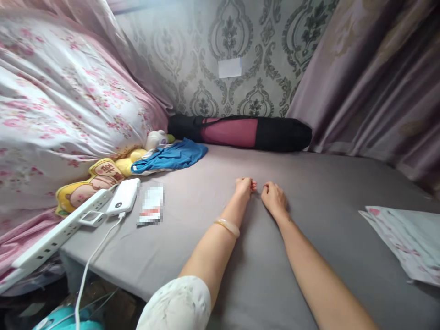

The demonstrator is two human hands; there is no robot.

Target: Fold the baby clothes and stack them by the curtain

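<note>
Both my hands rest near the middle of the grey-covered surface (206, 206), a small gap between them. My left hand (245, 185), on the arm with a pale bangle (227, 227), has its fingers curled in; whether anything is inside them is hidden. Just to its right, my right hand (274, 197) lies palm down with its fingers bent under and closed; nothing can be made out in it. A blurred white packet (151, 205) lies to the left of my hands.
Along the wall lies a long black and pink bag (229, 133). A blue cloth (175, 156), plush toys (103, 172), a white power bank (124, 197) with a cable and a power strip (65, 227) are on the left. Papers (405, 243) lie at the right.
</note>
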